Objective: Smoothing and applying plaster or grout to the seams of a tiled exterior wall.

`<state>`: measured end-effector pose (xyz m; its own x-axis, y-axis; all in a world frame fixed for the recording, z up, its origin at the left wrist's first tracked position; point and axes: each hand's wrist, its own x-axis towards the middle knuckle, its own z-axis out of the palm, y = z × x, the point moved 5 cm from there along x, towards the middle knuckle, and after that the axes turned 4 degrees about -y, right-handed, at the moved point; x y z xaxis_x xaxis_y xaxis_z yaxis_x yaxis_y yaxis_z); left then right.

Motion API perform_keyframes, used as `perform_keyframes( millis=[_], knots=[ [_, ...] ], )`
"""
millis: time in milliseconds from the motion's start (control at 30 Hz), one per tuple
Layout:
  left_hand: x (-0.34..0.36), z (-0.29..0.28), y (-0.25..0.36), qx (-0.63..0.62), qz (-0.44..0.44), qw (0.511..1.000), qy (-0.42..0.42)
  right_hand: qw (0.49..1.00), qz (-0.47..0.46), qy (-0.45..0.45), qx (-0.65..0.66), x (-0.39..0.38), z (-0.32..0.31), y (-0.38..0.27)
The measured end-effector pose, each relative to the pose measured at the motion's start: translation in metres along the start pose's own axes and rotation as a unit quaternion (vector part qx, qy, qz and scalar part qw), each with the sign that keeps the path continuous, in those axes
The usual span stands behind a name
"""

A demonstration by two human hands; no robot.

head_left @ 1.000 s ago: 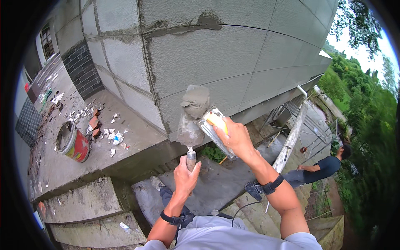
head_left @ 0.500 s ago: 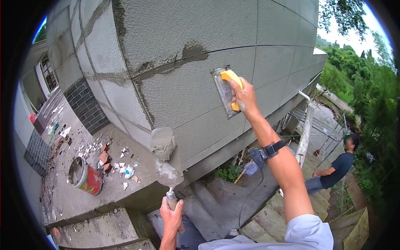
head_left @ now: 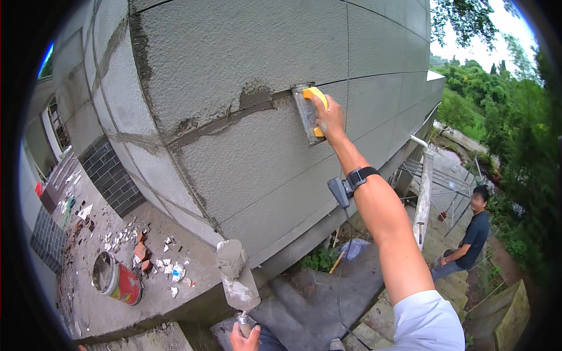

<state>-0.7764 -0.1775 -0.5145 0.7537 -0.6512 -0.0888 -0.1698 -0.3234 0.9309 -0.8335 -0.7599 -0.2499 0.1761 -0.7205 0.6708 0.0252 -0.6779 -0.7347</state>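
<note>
My right hand (head_left: 331, 120) is closed round the yellow handle of a plastering float (head_left: 304, 114). The float's grey blade lies against or very near the textured grey wall (head_left: 252, 158), at a dark horizontal groove. Left of it, a wet mortar patch (head_left: 256, 95) runs along that groove toward the corner. Low in the picture, my left hand (head_left: 246, 338) grips the handle of a trowel (head_left: 241, 292). A lump of grey mortar (head_left: 232, 261) sits toward the far end of its blade. The lower picture edge cuts off part of this hand.
A red and yellow bucket (head_left: 127, 284) stands on the ledge at left, near broken bricks (head_left: 141, 251) and white rubble. The ledge drops off below the wall. At right are a pale pipe (head_left: 424, 193), scaffolding (head_left: 468, 181) and a person (head_left: 473, 237) on lower ground.
My right hand has brought the float up and left relative to the wall, to the groove. My left hand with the trowel sits lower in the picture. The person at right has turned.
</note>
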Motion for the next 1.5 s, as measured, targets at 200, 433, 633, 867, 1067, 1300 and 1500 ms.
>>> perform_keyframes(
  millis=[200, 433, 633, 867, 1067, 1300, 1500],
  knots=[
    [-0.001, 0.007, 0.012, -0.002, -0.013, 1.0, -0.013, 0.99, -0.084, -0.016, -0.114, -0.001, 0.0, 0.014],
    [0.005, 0.016, 0.0, 0.0, 0.006, 0.999, -0.043, 0.999, 0.049, 0.001, -0.01, -0.014, -0.012, 0.028],
    [0.026, 0.024, 0.017, 0.0, -0.016, 0.998, -0.063, 0.979, 0.142, -0.147, 0.005, -0.124, -0.036, 0.052],
    [0.059, 0.066, 0.078, 0.097, 0.124, 0.986, -0.053, 0.947, -0.022, -0.302, -0.108, -0.239, -0.096, -0.086],
    [0.06, 0.094, 0.091, 0.071, 0.134, 0.988, -0.026, 0.928, -0.097, -0.316, -0.17, -0.267, -0.077, -0.127],
    [0.051, 0.124, 0.104, 0.055, 0.183, 0.981, -0.03, 0.915, -0.053, -0.308, -0.254, -0.28, -0.063, -0.103],
    [0.068, 0.098, 0.111, 0.024, 0.187, 0.982, 0.012, 0.873, -0.039, -0.353, -0.333, -0.266, -0.082, -0.076]
  ],
)
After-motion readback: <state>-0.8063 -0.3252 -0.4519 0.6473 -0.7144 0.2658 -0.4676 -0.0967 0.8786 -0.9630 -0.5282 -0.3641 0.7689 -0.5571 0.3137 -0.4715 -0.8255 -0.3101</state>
